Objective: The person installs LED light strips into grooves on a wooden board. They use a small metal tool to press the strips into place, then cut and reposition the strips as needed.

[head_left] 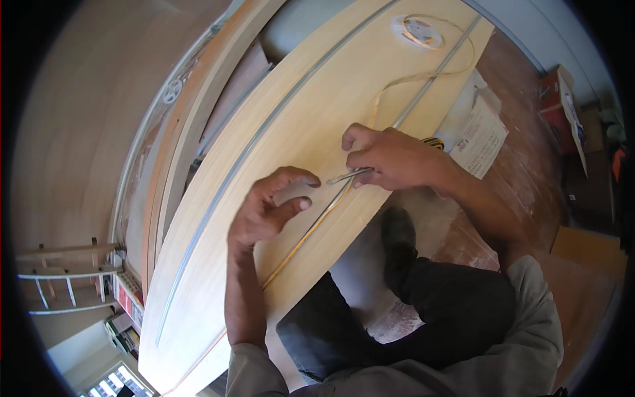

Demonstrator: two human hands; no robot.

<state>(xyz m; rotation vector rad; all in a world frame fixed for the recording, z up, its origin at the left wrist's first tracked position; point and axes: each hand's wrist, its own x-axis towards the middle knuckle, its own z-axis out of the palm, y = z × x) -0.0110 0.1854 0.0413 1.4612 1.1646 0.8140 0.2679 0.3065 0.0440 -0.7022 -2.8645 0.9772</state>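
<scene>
A pale wooden panel (264, 169) stretches across in front of me, with thin grey channels (254, 132) along it. My right hand (400, 159) is closed on a slim silver metal tool (344, 176), whose exact kind I cannot make out. Its tip points left, above the near channel. My left hand (264, 208) is just left of that tip, thumb and index finger apart, holding nothing. A yellow-orange LED-type strip (301, 243) runs along the near channel below both hands. Beyond my right hand the strip (397, 83) loops loosely to a white reel (420, 33) at the panel's far end.
A black and yellow round item (433, 142), perhaps a tape measure, shows behind my right wrist. A printed cardboard sheet (481, 135) lies on the reddish floor (522, 132). Boxes (562, 109) stand at the right. Long boards (175, 149) lean along the left, near a ladder-like frame (69, 274).
</scene>
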